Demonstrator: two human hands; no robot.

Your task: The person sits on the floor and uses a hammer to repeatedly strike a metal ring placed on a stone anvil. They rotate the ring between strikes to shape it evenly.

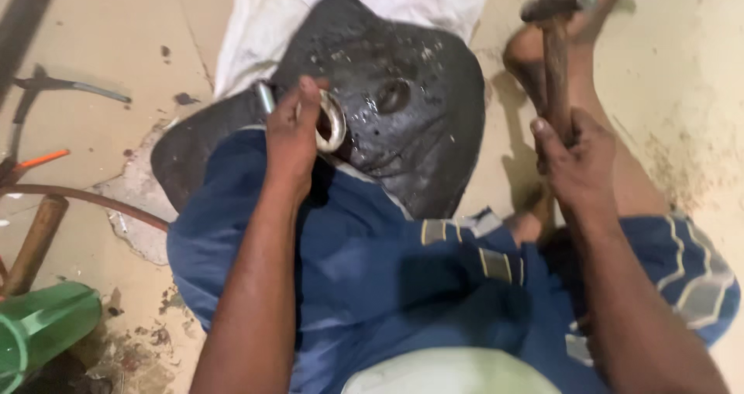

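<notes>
dark grey, blue and green over a tan floor
dark grey speckled sheet (pixel 403 123) on white cloth (pixel 263 22); blue shorts (pixel 372 278) with pale stripes; green tube (pixel 43 328); brown hammer handle (pixel 556 76).

Open room is being left between the left hand (pixel 293 134), which is closed round a short metal punch (pixel 265 97), and the right hand (pixel 575 161), which is gripping a wooden-handled hammer (pixel 556 53). That gap is being partly filled by the dark grey, dented metal sheet (pixel 418 123), against which a pale metal ring (pixel 333 123) is being held. Just beyond the hammer grip, passage is being blocked by a bare leg (pixel 612 154). Nearer than both grips, the way is being closed by blue patterned shorts (pixel 372 270). Well outward of the left grip, the floor is being crowded by a green plastic pipe (pixel 43 324), a brown wooden handle (pixel 35 243) and a thin reddish rod (pixel 85 199).
</notes>
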